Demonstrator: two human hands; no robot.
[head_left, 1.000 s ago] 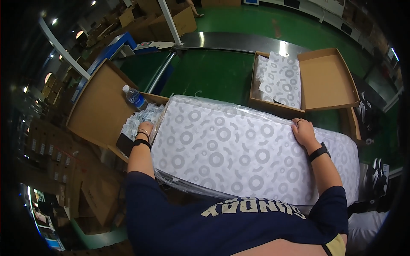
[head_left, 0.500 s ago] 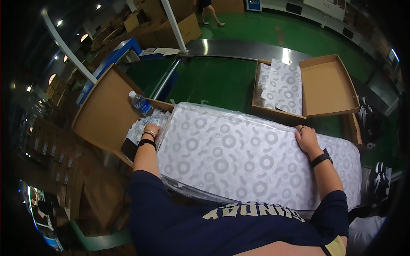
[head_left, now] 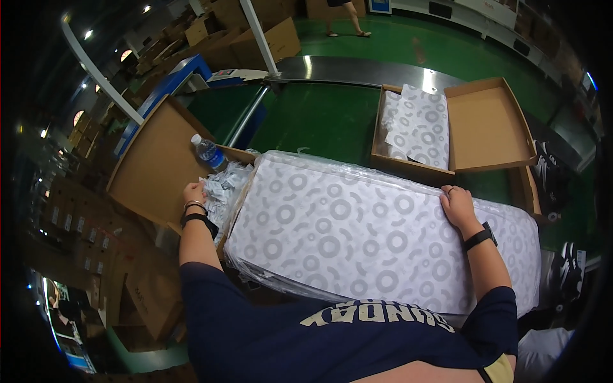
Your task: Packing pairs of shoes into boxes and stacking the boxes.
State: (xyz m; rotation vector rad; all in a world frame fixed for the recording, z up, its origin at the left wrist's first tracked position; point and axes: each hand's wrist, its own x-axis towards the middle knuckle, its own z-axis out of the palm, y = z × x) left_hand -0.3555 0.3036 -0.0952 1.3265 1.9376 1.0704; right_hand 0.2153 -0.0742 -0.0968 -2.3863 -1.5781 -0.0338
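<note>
A large stack of white wrapping paper with grey rings and dashes lies before me, its edges partly wrapped in clear plastic. My right hand rests on the stack's far edge, fingers extended over the paper. Left of the stack is an open cardboard box with a heap of small whitish packets or crumpled scraps. My left hand is at the left side of this heap, fingers curled together; what they hold, if anything, is hidden. A plastic water bottle with a blue label leans behind the heap.
Beyond the stack, an open shoebox lined with the same patterned paper sits on a green conveyor belt. Black-and-white shoes are at the right. Cardboard boxes are piled at the back, where a person's legs show.
My left hand has moved left across the heap, and the dark phone-like object beside it is now hidden. My right hand stays on the paper. The person behind has walked rightward.
</note>
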